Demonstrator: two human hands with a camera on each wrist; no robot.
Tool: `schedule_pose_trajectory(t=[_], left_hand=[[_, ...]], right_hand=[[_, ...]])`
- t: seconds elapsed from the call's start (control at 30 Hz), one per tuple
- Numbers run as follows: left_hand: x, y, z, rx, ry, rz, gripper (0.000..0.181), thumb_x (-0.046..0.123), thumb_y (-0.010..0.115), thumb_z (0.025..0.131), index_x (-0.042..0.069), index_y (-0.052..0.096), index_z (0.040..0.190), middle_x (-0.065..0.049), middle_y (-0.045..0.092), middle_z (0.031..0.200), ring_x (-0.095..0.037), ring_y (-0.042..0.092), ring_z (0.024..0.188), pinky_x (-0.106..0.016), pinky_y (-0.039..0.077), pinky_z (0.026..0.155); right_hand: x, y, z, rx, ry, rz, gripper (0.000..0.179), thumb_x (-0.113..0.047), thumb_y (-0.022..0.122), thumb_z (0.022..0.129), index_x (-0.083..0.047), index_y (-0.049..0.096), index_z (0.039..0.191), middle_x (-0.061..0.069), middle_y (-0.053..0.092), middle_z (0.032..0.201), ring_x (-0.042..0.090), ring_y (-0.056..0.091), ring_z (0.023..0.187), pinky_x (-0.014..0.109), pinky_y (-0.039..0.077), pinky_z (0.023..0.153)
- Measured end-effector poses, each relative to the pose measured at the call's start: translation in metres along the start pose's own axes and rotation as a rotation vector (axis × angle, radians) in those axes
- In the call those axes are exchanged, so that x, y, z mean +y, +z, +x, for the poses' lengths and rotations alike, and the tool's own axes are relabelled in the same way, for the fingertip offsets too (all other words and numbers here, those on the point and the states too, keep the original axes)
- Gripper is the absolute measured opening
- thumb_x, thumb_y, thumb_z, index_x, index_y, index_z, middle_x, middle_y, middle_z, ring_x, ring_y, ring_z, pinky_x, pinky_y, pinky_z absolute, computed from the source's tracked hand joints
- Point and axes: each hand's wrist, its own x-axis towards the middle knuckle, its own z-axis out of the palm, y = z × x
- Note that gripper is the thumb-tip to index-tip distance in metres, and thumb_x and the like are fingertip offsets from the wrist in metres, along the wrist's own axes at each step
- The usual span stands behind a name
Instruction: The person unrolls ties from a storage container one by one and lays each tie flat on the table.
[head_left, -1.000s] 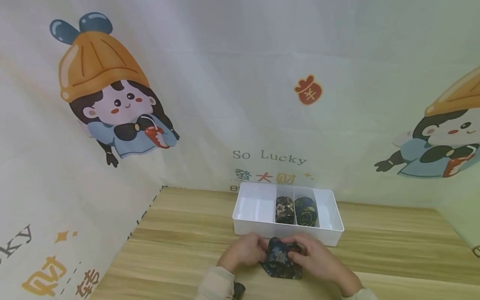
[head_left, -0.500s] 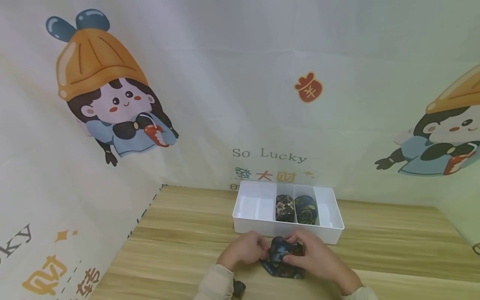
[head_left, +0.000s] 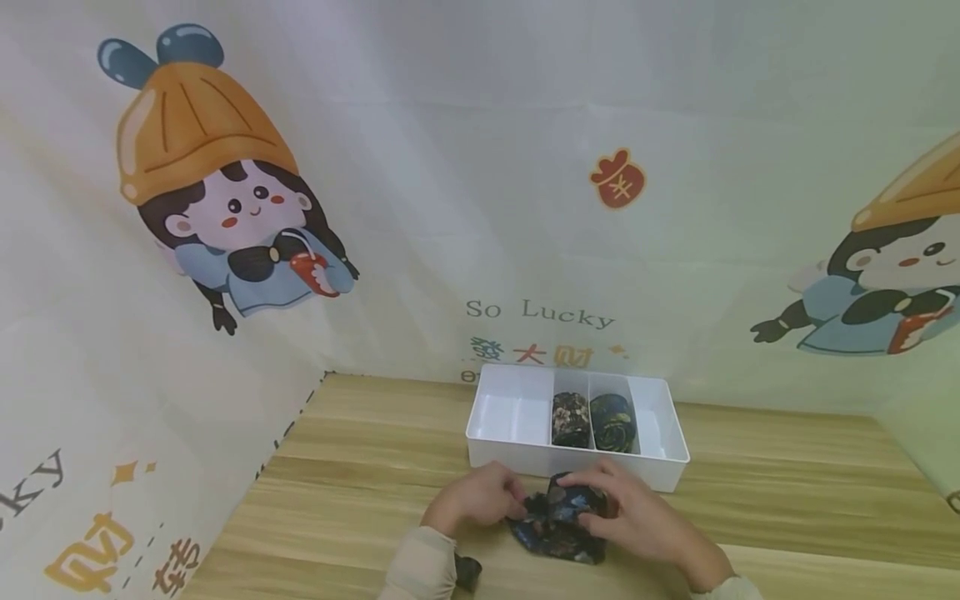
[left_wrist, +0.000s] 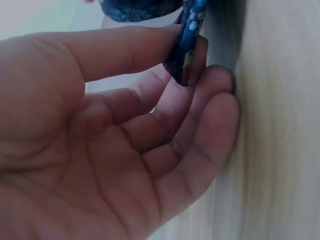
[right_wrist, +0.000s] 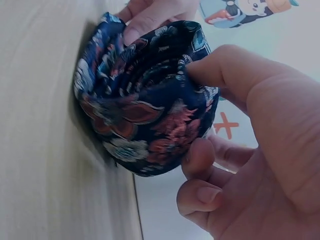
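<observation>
- L hand [head_left: 486, 497]: pinches loose pointed end of tie betw. thumb & fingertips; narrow grip, palm facing coil.
- Tie [head_left: 558, 540]: dark blue floral, on table [head_left: 337, 483] just in front of box [head_left: 577, 459], betw. both hands. Mostly coiled, flat end sticking out on L & near side. Est. part done: coil formed w/ several turns inside (R wrist view), tail not wrapped in.
- Brown roll [head_left: 571, 420]: in box, L of the 2 middle slots. Looks done.
- Green roll [head_left: 613, 423]: next slot to R, spiral end facing viewer. Looks done too.
- R hand [head_left: 637, 514]: holds coil, digits on its rim & outer side; grip approx. coil-wide.
- Left to do (judgement): wrap tail, neaten coil, then prob. box it w/ other 2. So 2 boxed, 1 in progress.

Around, L to R:
- Backdrop [head_left: 450, 167]: pale cloth w/ cartoon prints, behind & at sides.
- L sleeve [head_left: 422, 565]: cream, partly hides dark bit [head_left: 468, 572] on table; can't tell if separate item or more cloth.
- Box: white, behind tie; front wall would need clearing to get in. Thin dividers [head_left: 590, 412] flank rolls, so slots look snug; loose coil could catch or unroll.
</observation>
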Motion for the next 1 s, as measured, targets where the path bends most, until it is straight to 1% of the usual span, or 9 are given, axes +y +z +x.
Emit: schedule_pose_trajectory(t=[0.13, 0.23, 0.37, 0.53, 0.67, 0.77, 0.87, 0.93, 1.0], left_hand=[[-0.002, -0.004, -0.001, -0.010, -0.004, -0.006, 0.008, 0.005, 0.073, 0.080, 0.002, 0.075, 0.087, 0.000, 0.065, 0.076, -0.013, 0.053, 0.070, -0.025, 0.041, 0.061], [-0.004, -0.006, -0.001, -0.011, -0.005, -0.006, 0.008, 0.005, 0.073, 0.080, 0.002, 0.075, 0.087, -0.001, 0.066, 0.077, -0.013, 0.053, 0.072, -0.025, 0.041, 0.063], [-0.005, -0.005, 0.000, -0.015, -0.009, -0.002, 0.007, 0.006, 0.072, 0.081, 0.002, 0.074, 0.087, 0.000, 0.064, 0.077, -0.013, 0.053, 0.072, -0.025, 0.041, 0.063], [-0.003, -0.004, -0.001, -0.011, -0.019, -0.009, 0.003, 0.006, 0.072, 0.081, 0.004, 0.073, 0.084, 0.002, 0.061, 0.074, -0.013, 0.051, 0.071, -0.025, 0.040, 0.062], [-0.002, -0.004, -0.002, -0.005, -0.028, -0.014, 0.003, 0.006, 0.072, 0.081, 0.004, 0.072, 0.083, 0.001, 0.060, 0.074, -0.014, 0.051, 0.071, -0.026, 0.039, 0.062], [-0.002, -0.004, -0.002, -0.007, -0.038, -0.017, 0.004, 0.006, 0.072, 0.081, 0.004, 0.071, 0.084, 0.000, 0.060, 0.075, -0.015, 0.052, 0.072, -0.027, 0.040, 0.063], [-0.003, -0.004, -0.002, -0.015, -0.044, -0.027, 0.005, 0.005, 0.072, 0.081, 0.004, 0.071, 0.086, 0.000, 0.061, 0.077, -0.015, 0.052, 0.074, -0.027, 0.040, 0.063], [-0.004, -0.003, -0.001, -0.019, -0.039, -0.033, 0.005, 0.005, 0.071, 0.081, 0.003, 0.071, 0.086, 0.000, 0.061, 0.077, -0.015, 0.052, 0.074, -0.026, 0.040, 0.064], [-0.005, -0.003, -0.001, -0.024, -0.034, -0.038, 0.006, 0.005, 0.071, 0.081, 0.003, 0.072, 0.087, 0.000, 0.062, 0.077, -0.014, 0.052, 0.074, -0.026, 0.039, 0.064]], right_hand=[[-0.001, -0.005, -0.002, -0.010, 0.017, 0.008, 0.045, -0.014, 0.076, 0.085, -0.025, 0.065, 0.127, 0.005, 0.060, 0.120, 0.005, 0.054, 0.078, 0.022, 0.049, 0.065], [-0.003, -0.008, -0.002, 0.000, 0.015, 0.010, 0.035, -0.021, 0.076, 0.090, -0.024, 0.066, 0.123, 0.003, 0.063, 0.117, 0.000, 0.052, 0.074, 0.021, 0.048, 0.064], [-0.004, -0.010, -0.002, 0.031, 0.022, 0.008, 0.024, -0.032, 0.074, 0.093, -0.023, 0.069, 0.114, -0.002, 0.067, 0.109, -0.005, 0.047, 0.070, 0.019, 0.044, 0.063], [-0.003, -0.012, -0.001, 0.063, 0.052, 0.009, 0.019, -0.029, 0.076, 0.092, -0.018, 0.069, 0.105, -0.002, 0.069, 0.099, -0.005, 0.046, 0.065, 0.020, 0.044, 0.059], [-0.003, -0.017, -0.003, 0.029, 0.116, 0.029, 0.024, -0.028, 0.077, 0.090, -0.013, 0.066, 0.105, -0.004, 0.060, 0.083, -0.003, 0.045, 0.060, 0.021, 0.042, 0.054], [-0.004, -0.023, -0.004, -0.005, 0.157, 0.044, 0.029, -0.027, 0.077, 0.089, -0.010, 0.063, 0.108, -0.003, 0.054, 0.074, -0.001, 0.045, 0.057, 0.021, 0.042, 0.052], [-0.003, -0.028, -0.006, -0.023, 0.144, 0.060, 0.034, -0.024, 0.077, 0.088, -0.008, 0.062, 0.115, 0.006, 0.064, 0.089, -0.001, 0.047, 0.059, 0.022, 0.044, 0.054], [-0.002, -0.031, -0.008, -0.027, 0.100, 0.050, 0.039, -0.021, 0.077, 0.088, -0.008, 0.062, 0.121, 0.011, 0.069, 0.106, -0.002, 0.057, 0.074, 0.022, 0.050, 0.065], [0.000, -0.033, -0.010, -0.035, 0.048, 0.056, 0.041, -0.016, 0.076, 0.088, -0.010, 0.063, 0.126, 0.013, 0.068, 0.123, -0.001, 0.060, 0.093, 0.024, 0.054, 0.078]])
